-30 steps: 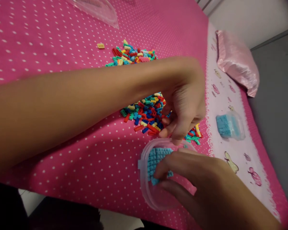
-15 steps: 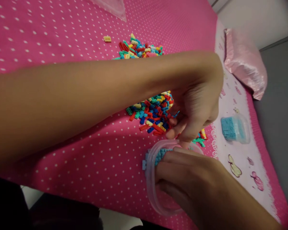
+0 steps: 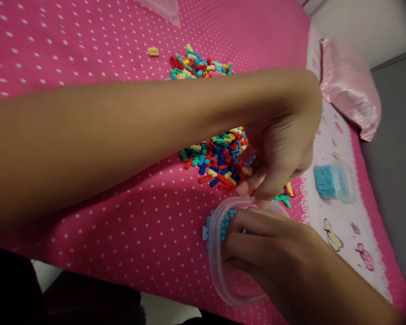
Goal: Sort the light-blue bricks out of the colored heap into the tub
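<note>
My left hand (image 3: 280, 151) bends down at the wrist, its fingers closed at the near rim of a clear plastic container (image 3: 218, 271). A small blue piece (image 3: 250, 160) shows beside its curled fingers; I cannot tell whether they hold it. Inside the container is my right hand (image 3: 267, 243), fingers curled and their tips hidden. Light-blue building bricks (image 3: 227, 221) lie by those fingers, against the container's wall. More light-blue bricks (image 3: 205, 232) show just past the rim on the left. Beneath my left forearm spreads a pile of mixed coloured bricks (image 3: 219, 155), partly covered by it.
A second clear container (image 3: 347, 180) with a block of blue bricks (image 3: 325, 180) lies to the right on the white printed border. One yellow brick (image 3: 153, 52) sits apart on the pink dotted cloth (image 3: 122, 239). A shiny pink pillow (image 3: 352, 85) rests at upper right, a clear plastic bag (image 3: 164, 9) at the top.
The view has shifted slightly. My right fingers have moved a little inside the container, showing a bit more of the bricks. My left hand keeps its place at the rim.
</note>
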Motion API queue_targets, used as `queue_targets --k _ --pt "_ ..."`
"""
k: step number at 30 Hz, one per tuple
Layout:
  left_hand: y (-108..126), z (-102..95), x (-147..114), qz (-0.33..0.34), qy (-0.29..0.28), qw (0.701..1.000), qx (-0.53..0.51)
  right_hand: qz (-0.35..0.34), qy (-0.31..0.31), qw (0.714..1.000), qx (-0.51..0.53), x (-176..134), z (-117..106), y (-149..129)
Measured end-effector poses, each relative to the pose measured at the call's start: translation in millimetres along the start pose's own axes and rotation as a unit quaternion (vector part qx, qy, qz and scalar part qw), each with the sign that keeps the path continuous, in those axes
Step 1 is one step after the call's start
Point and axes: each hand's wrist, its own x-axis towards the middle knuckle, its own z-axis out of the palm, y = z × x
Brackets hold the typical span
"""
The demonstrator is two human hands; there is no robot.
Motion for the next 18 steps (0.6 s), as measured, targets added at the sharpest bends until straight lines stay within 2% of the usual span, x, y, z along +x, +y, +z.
queue_targets --k 5,8,13,18 --pt "0.6 0.7 0.7 0.005 0.003 1.000 0.006 0.001 0.020 1.000 -0.001 -0.7 -2.0 2.6" --pt "1.4 1.8 0.6 -0.004 0.010 1.000 0.013 -0.005 0.011 1.000 0.018 -3.0 -7.8 1.2" --pt "1.0 2.0 0.6 -0.006 0.014 1.000 0.010 0.050 0.025 0.994 0.092 -27.4 -15.0 5.7" --pt "1.4 1.6 2.3 -0.008 0.001 1.000 0.005 0.053 0.020 0.990 0.130 -43.0 -15.8 13.6"
